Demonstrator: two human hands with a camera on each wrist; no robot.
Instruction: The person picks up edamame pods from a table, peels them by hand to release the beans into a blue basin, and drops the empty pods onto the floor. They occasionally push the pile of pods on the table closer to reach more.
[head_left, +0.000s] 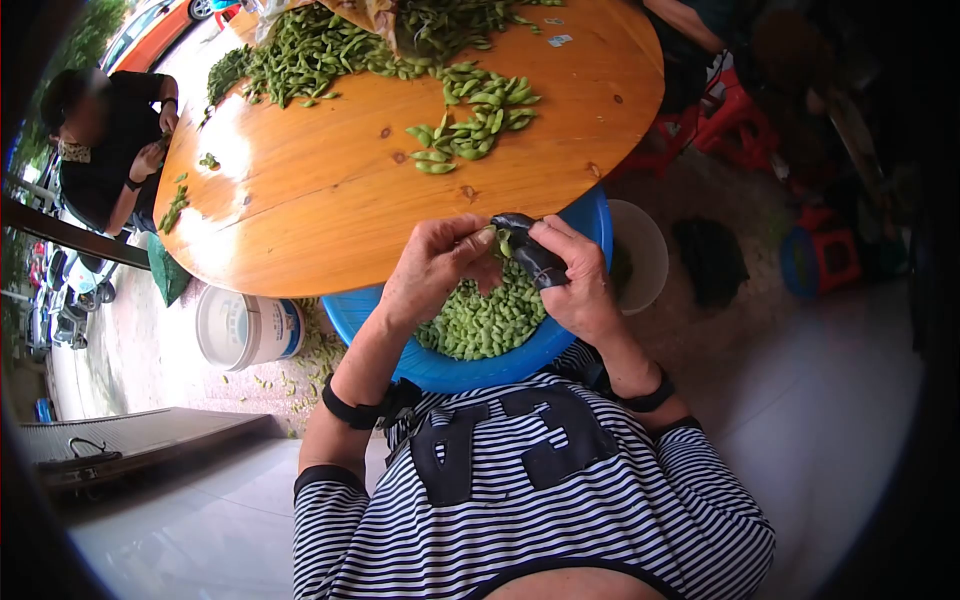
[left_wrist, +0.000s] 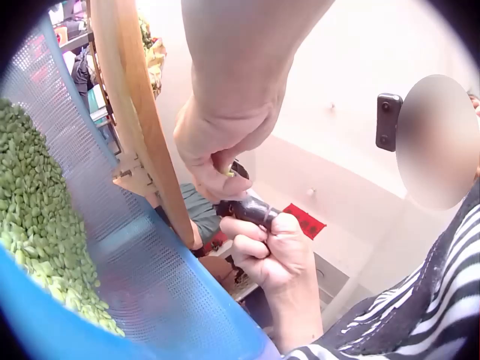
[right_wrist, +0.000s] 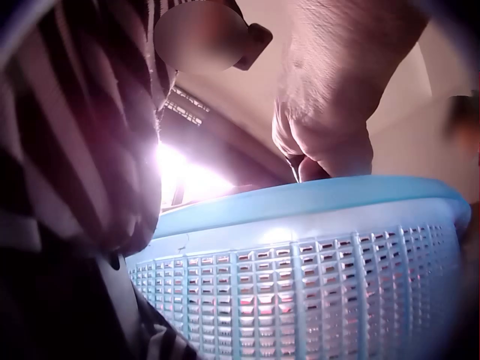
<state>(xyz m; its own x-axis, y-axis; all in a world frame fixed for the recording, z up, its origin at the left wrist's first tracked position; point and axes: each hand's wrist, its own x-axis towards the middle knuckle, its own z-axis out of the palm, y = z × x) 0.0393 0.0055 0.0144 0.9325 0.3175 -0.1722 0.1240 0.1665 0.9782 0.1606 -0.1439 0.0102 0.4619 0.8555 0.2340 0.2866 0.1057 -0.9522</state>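
Note:
Over the blue basket, the left hand pinches a green pod at the end of a shiny black object. The right hand grips that object, its fingers curled round it. From the left wrist view, the left hand is above the black object, with the right hand around its lower end. Shelled green beans lie in the basket below both hands. In the right wrist view the basket's rim hides the fingertips of the right hand.
Green pods lie in piles on the wooden table ahead. A white bucket stands left of the basket, a pale tub right of it. Another person sits at the table's left; red stools are at the right.

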